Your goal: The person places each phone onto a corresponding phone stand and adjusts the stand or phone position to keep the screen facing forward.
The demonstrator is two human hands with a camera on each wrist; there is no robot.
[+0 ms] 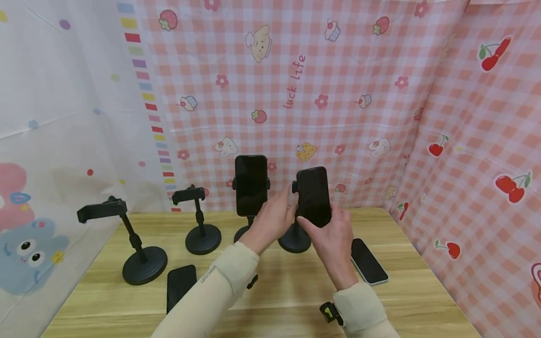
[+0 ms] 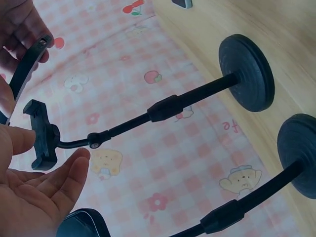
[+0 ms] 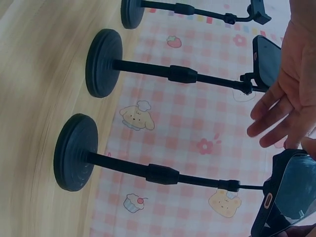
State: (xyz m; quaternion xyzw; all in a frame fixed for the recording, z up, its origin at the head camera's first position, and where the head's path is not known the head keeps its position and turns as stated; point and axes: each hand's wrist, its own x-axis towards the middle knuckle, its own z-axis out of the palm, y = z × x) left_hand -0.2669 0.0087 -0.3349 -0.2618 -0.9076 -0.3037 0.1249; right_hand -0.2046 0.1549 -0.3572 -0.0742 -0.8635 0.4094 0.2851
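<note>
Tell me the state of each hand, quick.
Left hand: open, thumb at the black clamp.
Right hand: closed, holding a black phone.

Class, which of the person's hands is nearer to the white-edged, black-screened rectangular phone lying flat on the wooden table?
Right. The right hand is raised, to the left of the phone; the left hand is farther left, beyond the right hand.

in the head view, the right hand (image 1: pixel 332 234) had most of its fingers hidden behind the held phone (image 1: pixel 313 195). left of the fingers of the left hand (image 1: pixel 272 217), the left sleeve (image 1: pixel 220 286) hid part of a flat-lying phone (image 1: pixel 179 284) and the wrist part of a stand's base (image 1: pixel 240 233). the right wrist view's edge cut off the held phone below those fingers.
</note>
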